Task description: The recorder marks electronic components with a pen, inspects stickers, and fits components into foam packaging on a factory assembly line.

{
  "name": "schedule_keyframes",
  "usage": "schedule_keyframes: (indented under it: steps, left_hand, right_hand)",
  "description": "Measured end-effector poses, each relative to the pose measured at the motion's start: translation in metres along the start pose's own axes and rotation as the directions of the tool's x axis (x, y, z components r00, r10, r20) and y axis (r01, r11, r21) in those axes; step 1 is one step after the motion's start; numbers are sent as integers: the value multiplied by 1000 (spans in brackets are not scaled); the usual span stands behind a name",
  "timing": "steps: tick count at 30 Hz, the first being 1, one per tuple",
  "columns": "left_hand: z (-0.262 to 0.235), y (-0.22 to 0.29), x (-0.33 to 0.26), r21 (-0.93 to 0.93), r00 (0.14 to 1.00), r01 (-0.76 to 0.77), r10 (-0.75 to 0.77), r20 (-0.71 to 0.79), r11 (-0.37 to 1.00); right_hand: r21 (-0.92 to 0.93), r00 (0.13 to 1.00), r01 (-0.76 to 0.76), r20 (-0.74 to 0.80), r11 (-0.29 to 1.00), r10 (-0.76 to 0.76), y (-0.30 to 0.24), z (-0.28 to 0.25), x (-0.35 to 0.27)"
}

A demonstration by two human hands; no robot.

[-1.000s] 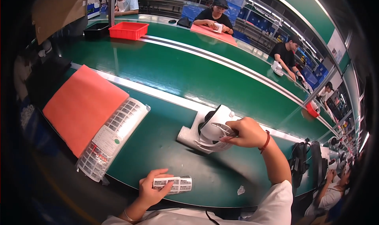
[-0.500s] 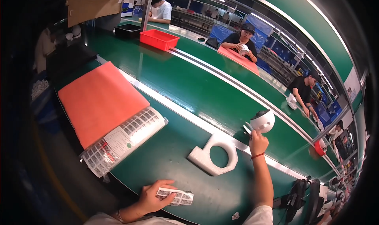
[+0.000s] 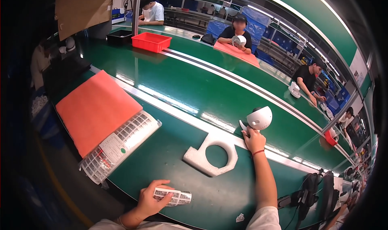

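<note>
My right hand (image 3: 254, 141), arm stretched forward, is closed on the lower part of a white, round-headed camera-like device (image 3: 260, 117) over the green conveyor belt. A dark patch shows at the top of its head, and a curved white piece juts out on its left. Near the front table edge my left hand (image 3: 150, 201) holds a small sheet of printed labels (image 3: 180, 197) between thumb and fingers. Between the two hands a white foam insert (image 3: 198, 157) with a round hole lies flat on the green table.
To the left, an orange sheet (image 3: 99, 113) partly covers bagged label sheets (image 3: 121, 149). A red bin (image 3: 151, 42) and a black bin (image 3: 119, 37) stand at the far left. Black straps and cables (image 3: 309, 191) lie at the right. Co-workers sit across the belt with white devices.
The whole view has shifted a little to the left. In my right hand the white device has turned, and less of its dark part shows. My left hand keeps the labels.
</note>
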State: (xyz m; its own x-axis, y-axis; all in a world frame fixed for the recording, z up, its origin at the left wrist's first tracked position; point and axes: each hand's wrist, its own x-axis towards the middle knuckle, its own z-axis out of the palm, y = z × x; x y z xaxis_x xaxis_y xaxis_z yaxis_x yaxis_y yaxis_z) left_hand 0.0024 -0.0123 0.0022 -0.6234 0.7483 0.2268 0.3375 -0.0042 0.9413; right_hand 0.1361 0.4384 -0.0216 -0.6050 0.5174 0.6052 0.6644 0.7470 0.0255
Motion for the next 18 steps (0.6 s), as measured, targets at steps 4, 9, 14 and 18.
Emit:
schedule_keyframes:
  steps: [4, 9, 14, 18]
  left_hand:
    - [2, 2, 2, -4, 998, 58, -58, 12, 998]
    - [4, 7, 2, 31, 996, 75, -77, 48, 997]
    - [6, 11, -2, -47, 989, 149, -150, -8, 988]
    - [6, 15, -3, -72, 979, 200, -201, -14, 977]
  right_hand:
    - [10, 999, -53, 12, 999, 53, 0, -1, -4]
    - [-42, 955, -218, 196, 975, 222, -5, -11, -3]
    - [6, 979, -179, 96, 984, 178, -7, -12, -2]
    - [118, 999, -44, -6, 992, 45, -4, -8, -8]
